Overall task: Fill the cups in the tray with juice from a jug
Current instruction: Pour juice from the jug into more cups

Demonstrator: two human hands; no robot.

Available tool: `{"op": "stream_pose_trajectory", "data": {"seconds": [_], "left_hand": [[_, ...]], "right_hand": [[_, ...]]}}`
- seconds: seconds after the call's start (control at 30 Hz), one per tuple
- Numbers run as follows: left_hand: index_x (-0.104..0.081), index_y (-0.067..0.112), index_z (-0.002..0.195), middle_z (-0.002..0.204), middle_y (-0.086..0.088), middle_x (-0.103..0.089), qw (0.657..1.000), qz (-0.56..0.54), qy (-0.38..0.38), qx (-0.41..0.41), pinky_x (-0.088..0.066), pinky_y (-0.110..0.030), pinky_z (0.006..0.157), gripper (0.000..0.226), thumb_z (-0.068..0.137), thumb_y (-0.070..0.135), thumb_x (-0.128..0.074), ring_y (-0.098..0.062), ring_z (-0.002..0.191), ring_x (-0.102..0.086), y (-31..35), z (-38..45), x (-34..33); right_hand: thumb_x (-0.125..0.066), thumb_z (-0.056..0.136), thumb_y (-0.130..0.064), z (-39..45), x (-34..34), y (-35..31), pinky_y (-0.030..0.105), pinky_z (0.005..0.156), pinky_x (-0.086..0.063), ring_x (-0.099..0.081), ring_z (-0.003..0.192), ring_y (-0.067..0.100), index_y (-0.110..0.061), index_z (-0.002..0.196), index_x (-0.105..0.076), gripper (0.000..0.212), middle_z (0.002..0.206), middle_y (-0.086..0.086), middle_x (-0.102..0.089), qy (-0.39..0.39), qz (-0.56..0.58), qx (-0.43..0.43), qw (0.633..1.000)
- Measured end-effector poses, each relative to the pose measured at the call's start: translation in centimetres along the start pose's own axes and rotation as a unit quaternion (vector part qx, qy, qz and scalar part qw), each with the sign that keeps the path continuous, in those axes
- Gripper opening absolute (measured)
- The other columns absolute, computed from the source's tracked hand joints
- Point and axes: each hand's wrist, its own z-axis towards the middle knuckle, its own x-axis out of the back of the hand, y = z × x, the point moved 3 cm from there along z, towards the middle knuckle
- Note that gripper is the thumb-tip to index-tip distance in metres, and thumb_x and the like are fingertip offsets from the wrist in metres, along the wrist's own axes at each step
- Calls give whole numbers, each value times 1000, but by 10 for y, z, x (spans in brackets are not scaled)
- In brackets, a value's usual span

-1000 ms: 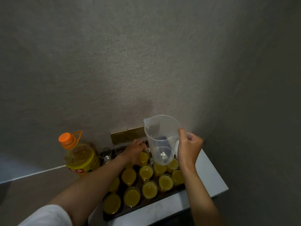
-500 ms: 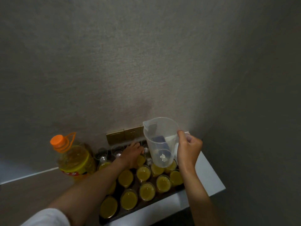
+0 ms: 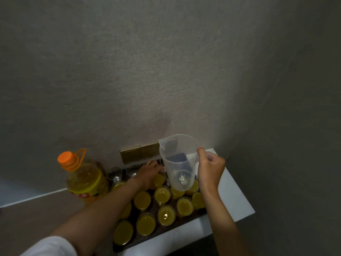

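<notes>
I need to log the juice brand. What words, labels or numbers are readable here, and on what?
Bottle label: red band with white marks, too blurred to read.
Jug: no scale or print legible.
Wall plates: no readable text.
Nothing else carries lettering.

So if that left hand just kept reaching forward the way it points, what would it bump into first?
Probably the empty clear cups at the tray's far edge, just past the left hand; beyond them stands the wall with its brass socket plate. Depth is hard to judge.
</notes>
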Motion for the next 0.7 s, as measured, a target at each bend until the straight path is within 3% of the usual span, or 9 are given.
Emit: {"op": "stream_pose_trajectory", "data": {"seconds": [0.17,0.27,0.37,0.47,0.6,0.7], "left_hand": [[-42,28,149,152,-4,-36,997,-56,58,-1,-36,-46,112,88,68,45,-75,-29,134,-33,-4,-21,14],[-47,22,145,145,-4,-42,990,-89,106,17,-40,-44,107,81,71,39,-76,-27,126,-38,-6,-38,20],[-53,34,132,131,5,-50,971,-165,168,49,-45,-43,101,63,77,54,-76,-20,121,-46,-14,-59,18],[-58,32,125,123,6,-59,943,-223,235,80,-48,-44,96,53,81,55,-77,-18,117,-55,-24,-86,17],[-61,23,124,121,7,-64,882,-333,318,101,-53,-35,91,43,86,29,-80,-8,111,-62,-10,-141,38],[-58,22,125,117,9,-68,842,-401,340,122,-56,-35,88,47,83,24,-80,-14,108,-66,-7,-180,42]], "right_hand": [[-66,97,-17,-7,-9,-3,21,48,-39,-35,44,8,-15,51,-43,52,43,-7,-39,-18,6,4,1000],[-66,97,-16,-16,-18,-3,18,46,-38,-36,42,6,-13,52,-45,50,42,-8,-39,-36,15,-2,999],[-66,97,-18,-28,-32,-4,20,47,-39,-38,43,6,-11,53,-48,47,43,-7,-41,-60,25,-10,998],[-67,97,-18,-42,-48,-7,20,48,-40,-38,43,6,-11,53,-48,48,42,-9,-42,-89,43,-9,995],[-67,97,-20,-64,-69,-10,25,50,-40,-39,45,11,-12,54,-50,46,45,-4,-44,-132,56,-13,990],[-66,97,-21,-85,-83,-10,24,49,-38,-38,46,11,-13,56,-51,45,47,-2,-42,-171,63,-14,983]]}}
